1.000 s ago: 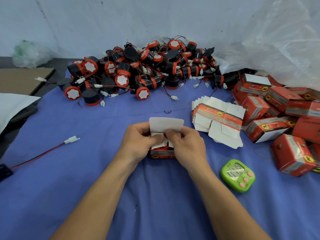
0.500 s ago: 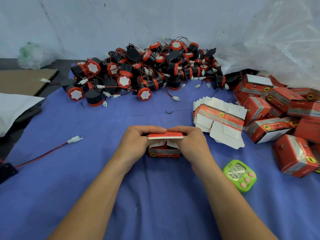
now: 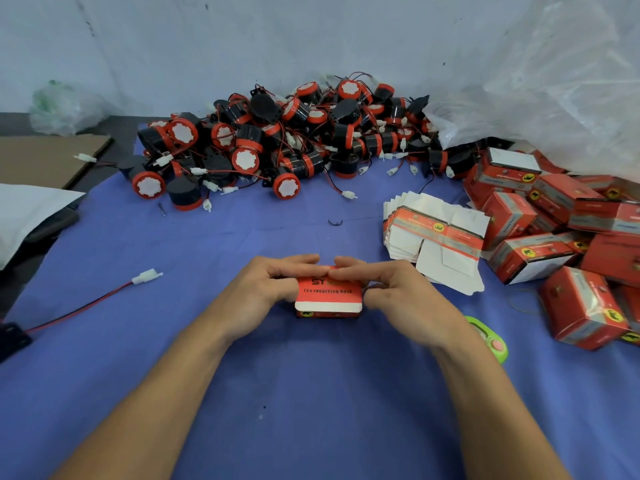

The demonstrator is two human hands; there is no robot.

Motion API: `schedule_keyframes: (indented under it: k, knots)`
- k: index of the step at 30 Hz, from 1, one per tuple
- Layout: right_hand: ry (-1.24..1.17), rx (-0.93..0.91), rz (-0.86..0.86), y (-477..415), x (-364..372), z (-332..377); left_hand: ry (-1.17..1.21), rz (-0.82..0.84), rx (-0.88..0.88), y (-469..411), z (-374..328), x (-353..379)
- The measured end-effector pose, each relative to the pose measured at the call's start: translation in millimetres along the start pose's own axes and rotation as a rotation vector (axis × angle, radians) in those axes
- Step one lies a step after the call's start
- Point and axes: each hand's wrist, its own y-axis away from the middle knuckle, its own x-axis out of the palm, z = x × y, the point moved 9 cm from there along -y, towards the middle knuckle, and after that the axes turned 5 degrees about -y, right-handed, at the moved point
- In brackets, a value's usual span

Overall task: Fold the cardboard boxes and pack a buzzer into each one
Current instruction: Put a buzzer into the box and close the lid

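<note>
Red box, blue cloth, green timer

blue cloth | buzzer heap | flat blanks | packed boxes

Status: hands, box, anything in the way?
Left hand, right hand grip red box. Lid down, tuck flap untucked. Green timer by right wrist, no obstruction.

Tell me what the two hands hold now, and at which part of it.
Both hold one red box: the left hand grips its left end and the right hand its right end, with fingers curled over its top.
</note>
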Motion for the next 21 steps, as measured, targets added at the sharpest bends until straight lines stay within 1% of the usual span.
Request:
schedule_keyframes:
  k: [3,6,8,12,16,21]
  knots:
    - [-0.007,-0.020,-0.022,1.9,0.5,-0.2,-0.185,-0.010,0.068,4.0,-5.6,1.7]
    - [0.094,-0.030,-0.036,4.1,0.0,-1.9,-0.458,-0.031,0.099,10.0,-4.1,3.6]
    - [0.111,-0.024,-0.049,4.6,-1.2,-3.0,-0.557,-0.074,0.147,14.3,-7.8,5.9]
    - [0.141,-0.036,-0.078,4.2,-2.3,-0.6,-0.605,-0.143,0.208,20.5,-9.0,11.3]
    - [0.147,-0.059,-0.084,5.3,-2.3,0.6,-0.678,-0.230,0.306,30.2,-21.1,17.7]
    - [0.123,-0.081,-0.079,6.1,-2.9,5.5,-0.592,-0.261,0.277,26.1,-23.4,11.4]
